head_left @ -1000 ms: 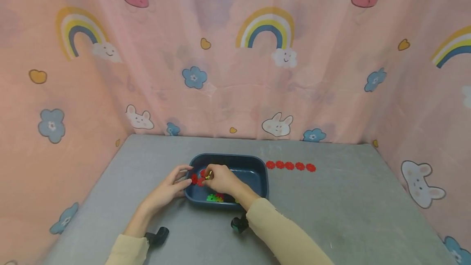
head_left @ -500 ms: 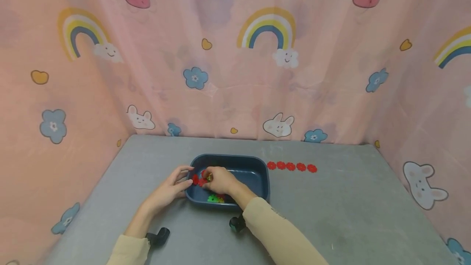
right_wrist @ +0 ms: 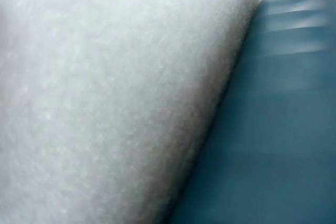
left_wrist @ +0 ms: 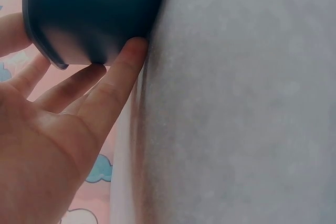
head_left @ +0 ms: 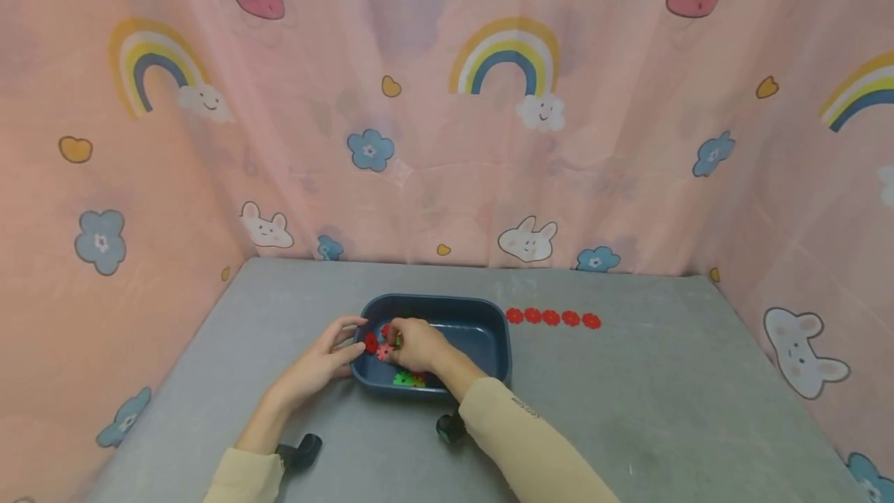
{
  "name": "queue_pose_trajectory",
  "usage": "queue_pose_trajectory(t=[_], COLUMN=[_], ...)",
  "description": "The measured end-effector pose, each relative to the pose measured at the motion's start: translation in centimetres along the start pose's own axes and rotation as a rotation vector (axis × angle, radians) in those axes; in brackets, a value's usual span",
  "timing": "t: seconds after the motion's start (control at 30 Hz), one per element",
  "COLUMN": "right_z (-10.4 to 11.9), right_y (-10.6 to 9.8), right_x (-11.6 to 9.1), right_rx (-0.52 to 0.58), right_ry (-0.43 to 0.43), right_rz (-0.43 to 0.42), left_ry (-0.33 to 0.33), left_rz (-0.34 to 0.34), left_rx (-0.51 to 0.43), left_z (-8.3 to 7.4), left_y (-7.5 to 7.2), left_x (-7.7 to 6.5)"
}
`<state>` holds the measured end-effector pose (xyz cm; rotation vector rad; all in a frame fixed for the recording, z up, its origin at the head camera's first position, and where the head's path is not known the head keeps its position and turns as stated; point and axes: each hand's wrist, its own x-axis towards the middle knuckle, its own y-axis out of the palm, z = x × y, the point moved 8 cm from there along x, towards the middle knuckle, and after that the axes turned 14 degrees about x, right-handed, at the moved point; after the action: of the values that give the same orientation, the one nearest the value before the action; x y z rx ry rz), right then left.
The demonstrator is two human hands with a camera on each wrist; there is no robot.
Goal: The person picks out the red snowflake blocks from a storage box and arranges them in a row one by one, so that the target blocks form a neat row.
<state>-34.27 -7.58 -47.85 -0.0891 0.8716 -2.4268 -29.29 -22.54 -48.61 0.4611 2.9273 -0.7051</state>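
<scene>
A dark blue tray [head_left: 482, 307] stands on the grey table, holding several small flower-shaped plastic discs. At its left end are red discs [head_left: 371, 343] and a pinkish-red disc [head_left: 383, 352]; near the front wall lies a green disc [head_left: 403, 379]. My left hand [head_left: 324, 352] grips the tray's left end; in the left wrist view its lower fingers [left_wrist: 113, 85] lie along the outer wall, others at the rim. Inside the tray, my right hand [head_left: 422, 346] pinches a yellow-green disc [head_left: 399, 341], mostly hidden by the fingers. The right wrist view shows the tray's outer wall [right_wrist: 273, 129].
A row of several red flower-shaped discs [head_left: 552, 318] lies on the table [head_left: 663, 386], running right from the tray's back right corner. A pink patterned curtain [head_left: 433, 192] hangs behind the table and along both sides.
The right hand has shifted slightly among the discs at the tray's left end, and the pinkish-red disc shows more fully. The left hand stays in place, and the red row is unchanged.
</scene>
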Motion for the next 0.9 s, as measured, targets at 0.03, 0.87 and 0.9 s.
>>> queue_pose_trajectory(t=[0.03, 0.87, 0.9], right_z=[0.0, 0.9, 1.0], right_y=[0.0, -3.5, -3.7], right_x=[-0.1, -2.9, -3.2], right_rx=[0.010, 0.414, 0.428], right_ry=[-0.003, -0.073, -0.076], right_rz=[-0.002, -0.115, -0.109], left_ry=[-0.001, -0.007, -0.011], left_rz=[0.000, 0.002, -0.002], left_rx=[0.002, 0.005, 0.013], left_z=[0.0, -0.4, -0.4], left_y=[0.0, 0.2, 0.1], left_x=[0.0, -0.1, -0.1])
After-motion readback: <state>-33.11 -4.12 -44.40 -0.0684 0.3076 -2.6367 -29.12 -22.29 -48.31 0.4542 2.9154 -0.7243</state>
